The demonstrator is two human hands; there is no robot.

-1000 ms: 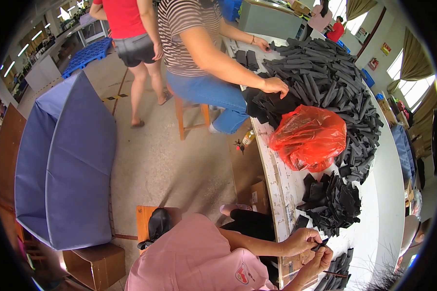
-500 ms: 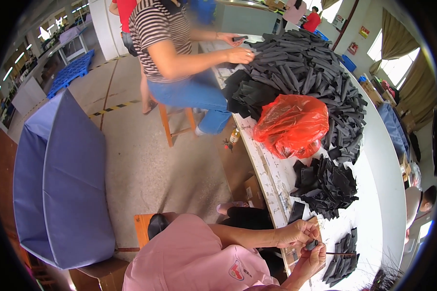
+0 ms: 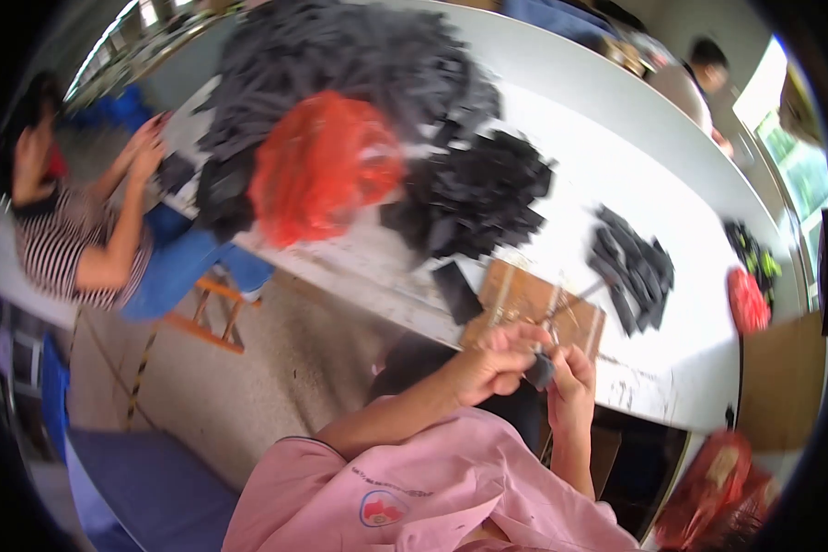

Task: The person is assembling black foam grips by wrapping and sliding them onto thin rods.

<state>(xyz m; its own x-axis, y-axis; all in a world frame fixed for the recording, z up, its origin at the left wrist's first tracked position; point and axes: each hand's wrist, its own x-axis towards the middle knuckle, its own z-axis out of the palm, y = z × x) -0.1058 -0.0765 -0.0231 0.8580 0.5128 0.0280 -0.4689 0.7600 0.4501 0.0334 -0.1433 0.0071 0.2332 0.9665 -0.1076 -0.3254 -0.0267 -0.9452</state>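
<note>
My left hand (image 3: 499, 363) and my right hand (image 3: 572, 375) meet above the table's near edge, fingers closed. Both pinch a small dark grey fabric piece (image 3: 541, 372), which looks folded or curled. Just beyond them lies a wooden board (image 3: 570, 320) with a thin rod (image 3: 584, 296) across it. A flat black fabric piece (image 3: 456, 291) rests against the board's left side. Right of the board is a small pile of dark grey strips (image 3: 633, 267). Farther off sits a heap of flat black pieces (image 3: 488, 198).
A red plastic bag (image 3: 317, 175) stands beside a large heap of grey strips (image 3: 340, 60) on the white table (image 3: 681, 377). A co-worker in a striped shirt (image 3: 74, 244) sits at left. Behind a low partition, another person (image 3: 685, 92) appears. Another red bag (image 3: 708, 478) lies lower right.
My view has swung to the right, so the table and heaps appear farther left. My hands still grip the grey piece. The co-worker's hands are now raised close together.
</note>
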